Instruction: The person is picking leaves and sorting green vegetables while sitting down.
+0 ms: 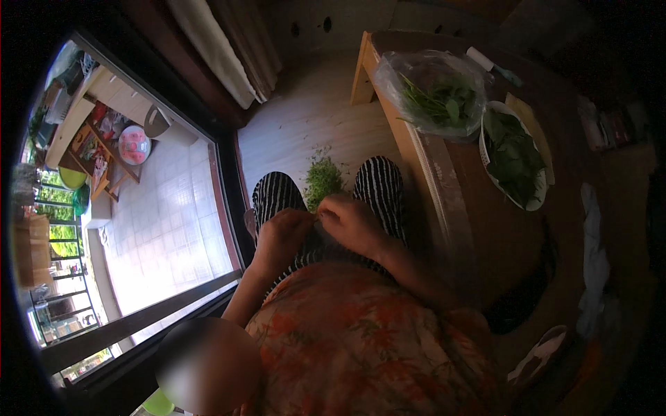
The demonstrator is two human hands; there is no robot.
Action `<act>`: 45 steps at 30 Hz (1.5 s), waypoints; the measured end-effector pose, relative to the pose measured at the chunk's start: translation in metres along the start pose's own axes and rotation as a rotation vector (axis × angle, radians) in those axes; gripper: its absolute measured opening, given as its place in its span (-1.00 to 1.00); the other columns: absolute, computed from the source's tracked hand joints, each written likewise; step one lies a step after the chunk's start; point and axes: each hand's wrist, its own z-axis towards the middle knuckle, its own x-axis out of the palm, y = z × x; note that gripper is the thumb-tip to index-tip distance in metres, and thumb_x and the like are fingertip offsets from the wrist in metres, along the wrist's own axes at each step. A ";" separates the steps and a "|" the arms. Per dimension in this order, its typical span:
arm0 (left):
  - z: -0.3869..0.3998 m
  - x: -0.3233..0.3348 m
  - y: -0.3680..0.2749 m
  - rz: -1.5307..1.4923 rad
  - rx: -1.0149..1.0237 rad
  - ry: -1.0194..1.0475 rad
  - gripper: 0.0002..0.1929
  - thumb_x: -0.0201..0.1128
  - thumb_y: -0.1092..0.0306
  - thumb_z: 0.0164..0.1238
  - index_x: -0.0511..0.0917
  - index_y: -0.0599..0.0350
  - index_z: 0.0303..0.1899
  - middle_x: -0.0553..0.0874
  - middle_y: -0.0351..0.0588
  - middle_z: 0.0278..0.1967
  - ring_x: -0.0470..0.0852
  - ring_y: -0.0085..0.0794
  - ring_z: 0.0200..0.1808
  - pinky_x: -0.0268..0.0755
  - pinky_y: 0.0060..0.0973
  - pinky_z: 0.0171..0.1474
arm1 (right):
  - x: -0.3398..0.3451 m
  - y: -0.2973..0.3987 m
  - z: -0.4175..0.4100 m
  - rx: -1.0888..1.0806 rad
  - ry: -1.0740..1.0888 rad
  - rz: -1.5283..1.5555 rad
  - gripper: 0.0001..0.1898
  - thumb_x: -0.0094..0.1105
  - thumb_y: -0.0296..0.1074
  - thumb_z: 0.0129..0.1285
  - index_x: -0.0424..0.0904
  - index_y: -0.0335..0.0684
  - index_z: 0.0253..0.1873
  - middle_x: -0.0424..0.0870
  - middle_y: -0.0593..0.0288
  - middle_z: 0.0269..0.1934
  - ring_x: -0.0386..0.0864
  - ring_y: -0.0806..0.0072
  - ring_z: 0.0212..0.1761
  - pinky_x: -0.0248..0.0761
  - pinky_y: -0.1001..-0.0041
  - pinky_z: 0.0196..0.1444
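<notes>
My left hand and my right hand meet between my knees, fingertips nearly touching. A tiny piece, perhaps a bit of stem, shows at the fingertips; which hand grips it is too small to tell. Just beyond the hands, a pile of thin green stems and leaf scraps lies on the floor. To the right, a clear plastic bag on the table holds leafy greens with long stems. Beside it, a white oval basket is filled with loose dark green leaves.
The wooden table runs along my right side, with a white cylindrical object near its far edge. A dark door frame stands close on my left. Beyond it are a tiled floor, a small wooden stand and a bin.
</notes>
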 end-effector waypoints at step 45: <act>-0.004 -0.003 -0.001 -0.066 0.023 -0.320 -0.85 0.39 0.38 0.27 0.69 0.22 -0.20 0.76 -0.07 -0.35 0.71 -0.53 -0.30 0.52 -0.53 -0.16 | 0.018 -0.036 -0.023 0.043 -0.045 0.294 -0.75 0.21 -0.36 0.38 0.58 -0.31 0.08 0.66 0.06 -0.08 0.66 0.40 -0.12 0.51 0.39 -0.05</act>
